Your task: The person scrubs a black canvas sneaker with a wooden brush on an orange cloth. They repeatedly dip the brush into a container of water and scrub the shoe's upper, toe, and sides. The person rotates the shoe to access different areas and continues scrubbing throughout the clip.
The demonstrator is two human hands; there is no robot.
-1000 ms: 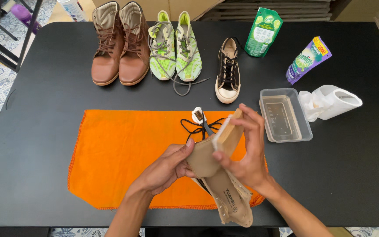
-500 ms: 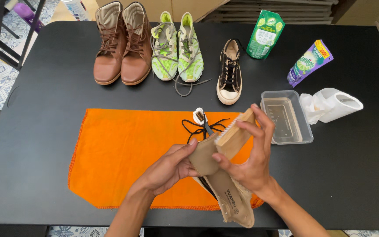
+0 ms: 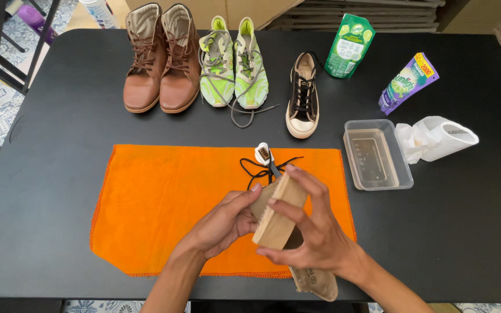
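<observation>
My right hand grips a wooden block brush and presses it against a tan shoe insole. My left hand holds the upper part of that insole from the left, fingers curled around it. The insole's lower end sticks out below my right wrist, near the table's front edge. Both hands hover over an orange cloth spread on the black table. Just beyond the hands, black laces and a small white-handled brush lie on the cloth.
Along the back stand brown boots, green running shoes and one black sneaker. On the right are a clear plastic tub holding water, a white paper roll, a green pouch and a purple pouch.
My right hand has slid the wooden brush down along the insole toward me. The left hand keeps its hold on the insole.
</observation>
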